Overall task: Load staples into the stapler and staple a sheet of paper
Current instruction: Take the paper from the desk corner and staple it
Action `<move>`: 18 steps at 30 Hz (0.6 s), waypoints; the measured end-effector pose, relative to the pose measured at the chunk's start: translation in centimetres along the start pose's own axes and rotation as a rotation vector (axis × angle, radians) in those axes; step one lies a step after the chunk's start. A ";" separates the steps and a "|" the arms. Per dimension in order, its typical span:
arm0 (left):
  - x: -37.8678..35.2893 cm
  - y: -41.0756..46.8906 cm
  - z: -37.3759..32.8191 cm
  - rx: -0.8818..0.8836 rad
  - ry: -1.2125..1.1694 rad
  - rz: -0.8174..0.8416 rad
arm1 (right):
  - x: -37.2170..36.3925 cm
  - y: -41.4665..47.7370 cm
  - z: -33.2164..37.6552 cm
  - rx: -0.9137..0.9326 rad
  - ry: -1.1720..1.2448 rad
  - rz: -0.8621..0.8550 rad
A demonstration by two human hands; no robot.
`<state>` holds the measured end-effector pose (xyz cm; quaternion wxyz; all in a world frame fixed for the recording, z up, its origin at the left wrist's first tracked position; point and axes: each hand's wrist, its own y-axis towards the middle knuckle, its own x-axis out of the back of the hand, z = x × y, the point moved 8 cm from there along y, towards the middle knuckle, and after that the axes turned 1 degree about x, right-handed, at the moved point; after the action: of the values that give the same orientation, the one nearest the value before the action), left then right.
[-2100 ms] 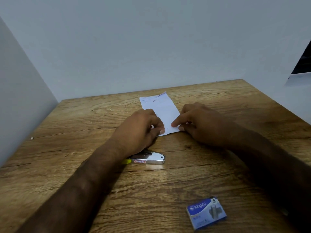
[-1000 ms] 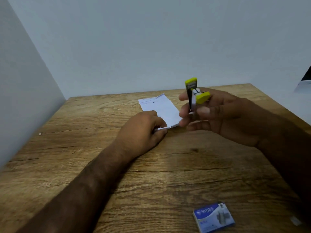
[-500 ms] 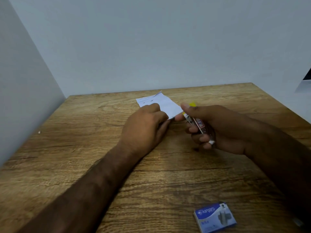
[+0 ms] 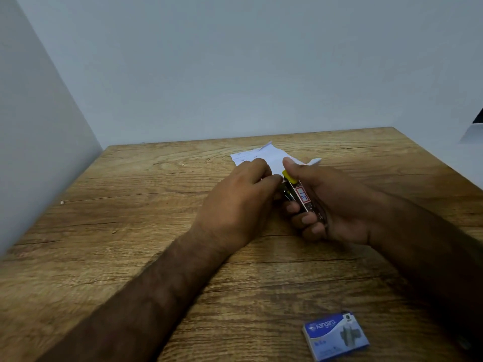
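My right hand (image 4: 337,205) grips a small metal stapler (image 4: 303,198) with a yellow end and a red-framed label, its yellow tip pointing at the near edge of a folded white paper (image 4: 264,156). My thumb presses along the stapler's top. My left hand (image 4: 240,205) pinches that same near edge of the paper, its fingertips touching the stapler's nose. The paper's near part is hidden behind both hands, so whether its edge sits in the stapler's jaw cannot be told.
A blue box of staples (image 4: 335,335) lies near the table's front right. The wooden table (image 4: 130,231) meets a pale wall at the back and a panel on the left. A tiny speck (image 4: 62,202) lies at the left.
My right hand picked the stapler up from the table, turned it in the air, and brought it down to the paper's near edge. My left hand kept hold of the paper, which has shifted slightly.
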<state>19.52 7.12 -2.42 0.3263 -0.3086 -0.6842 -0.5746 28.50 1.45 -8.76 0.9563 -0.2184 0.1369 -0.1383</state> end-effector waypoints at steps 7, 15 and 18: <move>0.8 -0.2 0.1 -0.017 0.037 -0.069 | 0.2 0.1 0.0 0.004 0.011 -0.006; 1.1 -0.2 0.0 -0.056 0.097 -0.109 | 0.0 0.0 0.1 0.010 0.035 0.029; 0.9 -0.2 -0.4 -0.061 0.120 -0.116 | 0.0 0.2 0.1 0.027 0.048 0.018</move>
<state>18.91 6.76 -1.77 0.3233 -0.2434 -0.6624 -0.6304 28.55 1.65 -8.79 0.9568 -0.2010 0.1599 -0.1365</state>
